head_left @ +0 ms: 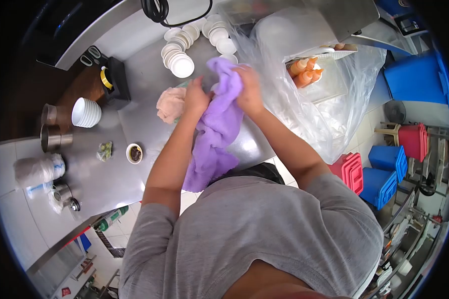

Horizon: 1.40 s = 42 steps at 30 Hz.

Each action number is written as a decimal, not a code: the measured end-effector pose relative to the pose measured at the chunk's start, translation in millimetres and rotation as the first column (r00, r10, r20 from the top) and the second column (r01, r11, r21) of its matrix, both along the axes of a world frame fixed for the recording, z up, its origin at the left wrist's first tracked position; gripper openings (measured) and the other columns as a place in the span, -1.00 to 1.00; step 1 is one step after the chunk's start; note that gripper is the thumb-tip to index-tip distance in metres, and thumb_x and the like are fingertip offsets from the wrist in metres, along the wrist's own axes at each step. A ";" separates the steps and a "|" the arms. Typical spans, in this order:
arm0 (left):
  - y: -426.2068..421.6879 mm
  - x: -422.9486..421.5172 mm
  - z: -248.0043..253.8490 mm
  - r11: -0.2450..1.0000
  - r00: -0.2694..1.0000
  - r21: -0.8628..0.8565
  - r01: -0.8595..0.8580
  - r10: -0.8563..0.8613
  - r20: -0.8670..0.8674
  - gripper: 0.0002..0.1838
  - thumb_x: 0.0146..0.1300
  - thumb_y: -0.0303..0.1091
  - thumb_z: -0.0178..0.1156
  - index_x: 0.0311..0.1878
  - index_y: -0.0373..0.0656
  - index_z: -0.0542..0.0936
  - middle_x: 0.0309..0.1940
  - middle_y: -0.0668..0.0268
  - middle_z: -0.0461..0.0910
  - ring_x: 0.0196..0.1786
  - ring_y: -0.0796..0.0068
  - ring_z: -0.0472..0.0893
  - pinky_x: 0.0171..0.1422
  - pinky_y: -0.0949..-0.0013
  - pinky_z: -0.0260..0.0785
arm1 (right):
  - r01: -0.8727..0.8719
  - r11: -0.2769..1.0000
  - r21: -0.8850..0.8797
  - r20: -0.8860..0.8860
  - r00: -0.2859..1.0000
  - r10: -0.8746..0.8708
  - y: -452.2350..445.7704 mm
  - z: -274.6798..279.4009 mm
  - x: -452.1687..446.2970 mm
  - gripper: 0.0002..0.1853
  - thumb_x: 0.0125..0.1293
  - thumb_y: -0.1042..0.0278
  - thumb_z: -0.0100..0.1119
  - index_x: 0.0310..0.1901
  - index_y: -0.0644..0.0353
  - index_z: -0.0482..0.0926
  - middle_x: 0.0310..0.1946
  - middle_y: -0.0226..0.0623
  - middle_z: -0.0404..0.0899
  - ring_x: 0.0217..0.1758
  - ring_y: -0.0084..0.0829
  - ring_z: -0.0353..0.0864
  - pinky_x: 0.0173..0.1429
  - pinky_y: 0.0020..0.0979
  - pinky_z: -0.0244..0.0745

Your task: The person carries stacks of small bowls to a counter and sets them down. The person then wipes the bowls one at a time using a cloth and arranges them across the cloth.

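A purple towel (217,124) hangs in folds across the steel counter's front edge, its lower end against my grey shirt. My right hand (249,89) is closed around the towel's upper part. At the towel's left side, my left hand (197,99) has its fingers bent against it; a small pale edge shows between hand and towel, too hidden to name. Just left of that hand lies a crumpled peach cloth (171,104), with a bit of green beside it. Beyond both hands, small white cups (181,65) lie in stacked rows on the counter.
Clear plastic sheeting (334,119) drapes the right side, around orange-filled squeeze bottles (304,77). Leftward on the counter (119,177) are stacked white bowls (86,112), a sauce cup (134,153), a small green bag (104,151) and metal cups (51,138). Lidded bins (379,187) stand at right.
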<state>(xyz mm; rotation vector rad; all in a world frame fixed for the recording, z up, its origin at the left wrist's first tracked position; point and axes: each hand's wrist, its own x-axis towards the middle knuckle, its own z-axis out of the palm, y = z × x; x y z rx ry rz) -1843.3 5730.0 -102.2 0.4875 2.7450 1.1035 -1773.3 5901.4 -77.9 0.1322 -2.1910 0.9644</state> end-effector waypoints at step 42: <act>40.7 71.2 14.9 0.915 0.793 0.170 -0.366 0.212 0.571 -0.68 0.25 -0.43 0.08 0.07 -0.20 0.58 -0.08 0.04 0.64 -0.07 0.25 0.65 0.01 0.25 0.47 | -0.451 0.858 0.247 0.593 0.771 0.235 31.4 -20.8 55.1 -0.64 0.11 0.45 0.01 0.00 0.19 0.52 -0.06 -0.13 0.50 0.12 -0.13 0.40 0.16 -0.01 0.24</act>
